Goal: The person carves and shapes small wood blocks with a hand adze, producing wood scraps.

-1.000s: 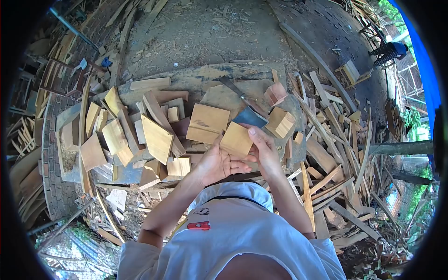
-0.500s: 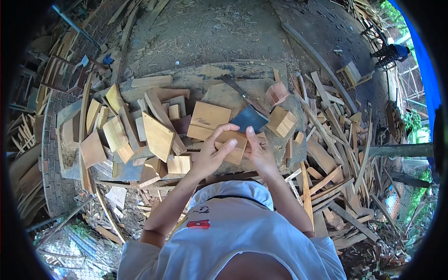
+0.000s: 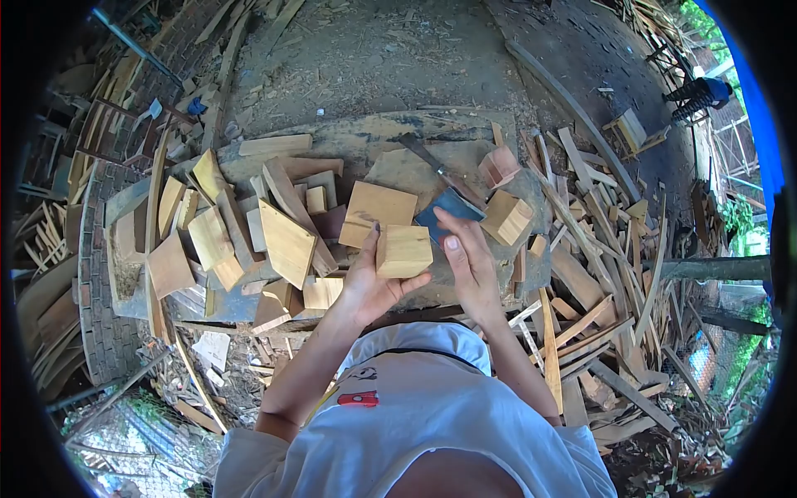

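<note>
A pale wooden block [image 3: 404,252] rests in my left hand [image 3: 367,286], with the thumb along its left side and the fingers under it. My right hand [image 3: 471,266] is off the block, just to its right, with fingers extended. Beyond the right fingertips lies a dark blue sheet [image 3: 447,209], partly covered by them. A flat square wood piece [image 3: 378,214] lies behind the held block. At the right, another wooden block [image 3: 507,217] sits near a reddish wood piece [image 3: 499,167]. A long tool with a dark blade [image 3: 422,152] lies behind the sheet.
Several cut wood pieces [image 3: 286,242] crowd the left side of the worktable [image 3: 365,133]. Scrap sticks and offcuts [image 3: 618,290] are heaped at the right. A long beam [image 3: 573,116] lies on the ground beyond. A person [image 3: 701,93] is at the far right.
My right hand has come off the block and moved slightly right, its fingers straightening. The block has been turned in my left hand and now shows a lighter face.
</note>
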Demonstrator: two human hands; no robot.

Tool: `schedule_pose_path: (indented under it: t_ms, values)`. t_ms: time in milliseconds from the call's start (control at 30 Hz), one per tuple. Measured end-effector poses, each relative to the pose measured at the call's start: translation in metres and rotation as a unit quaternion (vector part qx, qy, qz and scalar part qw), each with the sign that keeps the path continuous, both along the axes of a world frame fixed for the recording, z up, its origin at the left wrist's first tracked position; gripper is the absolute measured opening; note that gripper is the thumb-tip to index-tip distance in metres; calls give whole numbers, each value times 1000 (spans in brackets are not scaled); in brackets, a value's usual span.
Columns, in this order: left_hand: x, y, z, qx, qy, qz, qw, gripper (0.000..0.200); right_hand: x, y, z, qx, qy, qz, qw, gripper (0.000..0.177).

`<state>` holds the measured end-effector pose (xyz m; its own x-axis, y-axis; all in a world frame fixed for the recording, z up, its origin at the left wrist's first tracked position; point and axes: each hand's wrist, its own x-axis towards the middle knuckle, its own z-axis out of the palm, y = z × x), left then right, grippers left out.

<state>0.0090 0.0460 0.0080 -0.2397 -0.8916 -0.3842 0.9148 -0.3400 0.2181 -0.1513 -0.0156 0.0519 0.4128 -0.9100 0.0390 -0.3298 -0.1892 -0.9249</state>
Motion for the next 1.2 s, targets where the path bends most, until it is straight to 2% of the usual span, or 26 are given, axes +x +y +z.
schedule_pose_path:
  t_ms: [67,100,167,200,267,300,367,433,500,633,800,900,967,1000,1133,1200]
  values:
    - [0,1,6,-4,44,1,999,51,1,1,4,-112,-35,86,989,32]
    - [0,1,5,-4,45,0,999,51,2,1,6,-113,-34,86,989,32]
    - [0,3,2,40,137,3,990,50,5,2,7,-120,-10,134,984,30]
    - [-1,3,3,40,137,4,990,50,5,2,6,-120,-10,135,984,30]
    - [-3,3,5,37,128,-8,991,52,5,-1,-3,-20,-52,119,991,29]
    - [-4,3,9,37,128,-7,991,52,4,0,-6,-20,-51,121,991,29]
    - [-5,1,21,-5,120,-14,993,48,2,0,-14,154,-157,45,975,30]
    - [-7,3,26,-5,92,-22,995,52,-1,-2,-26,170,-171,25,970,34]
    - [-7,5,27,-4,63,-28,998,55,-2,1,-27,318,-251,-20,914,37]
    - [-7,6,27,-12,31,-34,999,57,-1,4,-21,350,-274,-45,895,40]
    - [-7,7,26,-45,16,-35,998,50,-4,2,-24,377,-322,-9,869,42]
    - [-8,6,30,-60,-53,-32,996,52,-4,1,-23,388,-332,4,860,44]
    - [-10,6,37,-86,-218,-30,972,58,-3,2,-19,387,-331,3,860,47]
    - [-10,6,32,-98,-258,-38,960,63,-3,1,-18,378,-328,14,866,48]
    - [-5,7,34,-103,-304,-51,946,67,-8,2,-22,339,-303,48,889,51]
    - [1,10,32,-108,-416,-87,899,74,-9,7,-29,332,-287,51,897,52]
